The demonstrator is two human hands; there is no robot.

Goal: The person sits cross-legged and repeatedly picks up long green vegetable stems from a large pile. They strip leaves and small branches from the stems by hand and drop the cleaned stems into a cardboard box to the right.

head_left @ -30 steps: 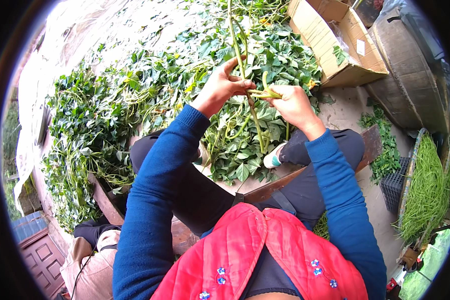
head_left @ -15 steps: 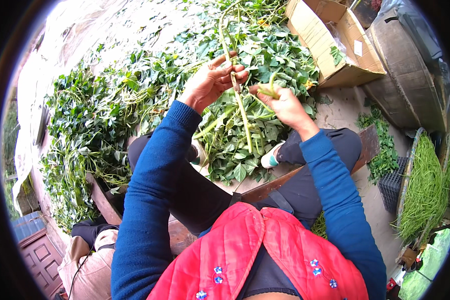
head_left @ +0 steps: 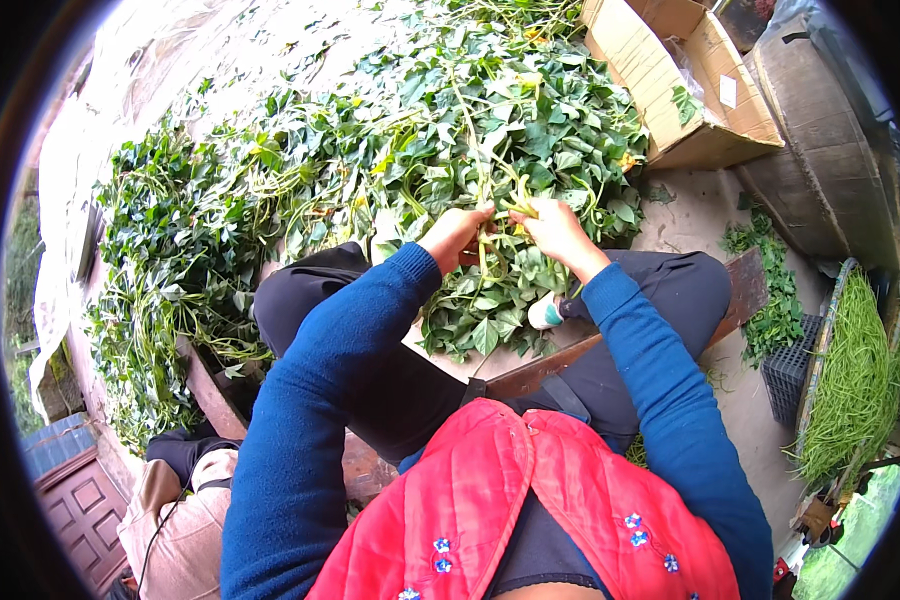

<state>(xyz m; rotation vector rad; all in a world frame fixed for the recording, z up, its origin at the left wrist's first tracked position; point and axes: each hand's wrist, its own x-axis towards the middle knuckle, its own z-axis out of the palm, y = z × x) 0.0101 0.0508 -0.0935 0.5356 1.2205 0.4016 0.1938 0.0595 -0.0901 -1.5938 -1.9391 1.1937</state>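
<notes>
"How is the floor (head_left: 685, 215) covered?"
"With leaves (head_left: 560, 140); a box (head_left: 622, 45) is placed beside them."
"The vine (head_left: 484, 188)?"
"Held over them by the left fingers (head_left: 477, 215); stalks (head_left: 522, 197) are pinched by the right fingers (head_left: 527, 220)."

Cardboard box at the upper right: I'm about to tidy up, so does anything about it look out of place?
One small thing: a bit of green leaf shows at the near end of the cardboard box. It looks stray, being apart from the spread of leafy vines.
</notes>
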